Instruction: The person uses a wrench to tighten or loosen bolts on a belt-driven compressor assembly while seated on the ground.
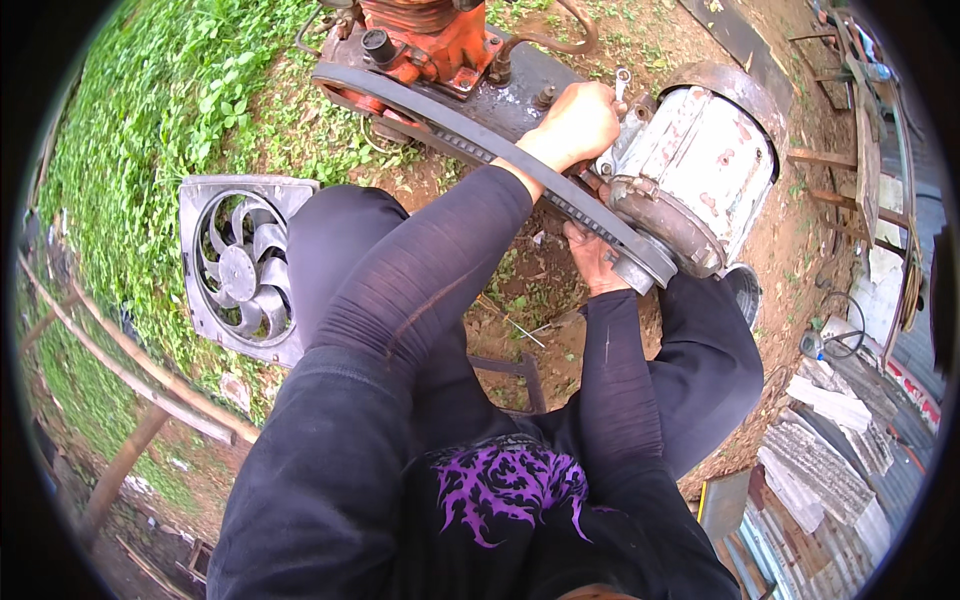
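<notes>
My left hand (580,122) reaches over the black drive belt (490,140), fingers curled beside the motor's base. A metal wrench (623,78) sticks out past those fingers, its ring end showing. The worn white electric motor (705,155) lies on its side to the right of that hand. Below the belt, my right hand (594,260) is up against the underside near the motor pulley (645,262). Its fingertips are mostly hidden behind the belt and motor. An orange compressor pump (425,40) stands on the dark tank (500,95), with the belt running from its side to the motor.
A radiator fan (240,272) in a square grey frame lies on the grass at left. Between my legs are a screwdriver (512,322) and a dark metal bar (525,375). Broken corrugated sheets (830,460) are piled at right. Bamboo poles (150,385) cross the lower left.
</notes>
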Available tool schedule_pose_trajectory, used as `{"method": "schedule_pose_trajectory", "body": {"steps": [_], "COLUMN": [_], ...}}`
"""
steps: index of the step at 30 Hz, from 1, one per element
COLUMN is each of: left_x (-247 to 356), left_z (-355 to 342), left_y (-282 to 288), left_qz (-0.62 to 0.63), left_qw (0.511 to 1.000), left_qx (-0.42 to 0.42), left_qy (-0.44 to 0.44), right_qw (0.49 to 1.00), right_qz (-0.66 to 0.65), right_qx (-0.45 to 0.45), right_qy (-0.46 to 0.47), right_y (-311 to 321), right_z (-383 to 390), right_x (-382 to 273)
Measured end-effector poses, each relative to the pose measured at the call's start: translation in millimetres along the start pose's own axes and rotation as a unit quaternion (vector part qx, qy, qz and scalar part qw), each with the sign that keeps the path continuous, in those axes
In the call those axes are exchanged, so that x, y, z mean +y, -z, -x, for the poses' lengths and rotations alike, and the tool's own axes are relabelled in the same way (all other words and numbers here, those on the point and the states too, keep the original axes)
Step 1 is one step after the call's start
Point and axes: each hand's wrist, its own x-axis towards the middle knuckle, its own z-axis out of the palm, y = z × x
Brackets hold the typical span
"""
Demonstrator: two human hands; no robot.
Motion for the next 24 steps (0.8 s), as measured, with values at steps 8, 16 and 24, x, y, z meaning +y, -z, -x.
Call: {"method": "schedule_pose_trajectory", "body": {"steps": [8, 16, 24], "left_x": [-6.9, -2.5, -2.1], "left_z": [-8.0, -4.6, 19.3], "left_y": [-3.3, -5.1, 10.5], "left_qz": [-0.039, 0.008, 0.073], "left_qw": [0.999, 1.0, 0.993], "left_qx": [-0.027, -0.018, 0.094], "left_qy": [-0.027, 0.007, 0.022], "right_qw": [0.999, 0.997, 0.998], "right_qz": [0.023, 0.077, 0.059], "right_qx": [0.022, 0.028, -0.019], "right_qy": [-0.013, 0.005, 0.011], "right_y": [-5.9, -5.3, 12.6], "right_z": [2.1, 0.1, -6.8], "right_x": [1.6, 6.3, 4.6]}}
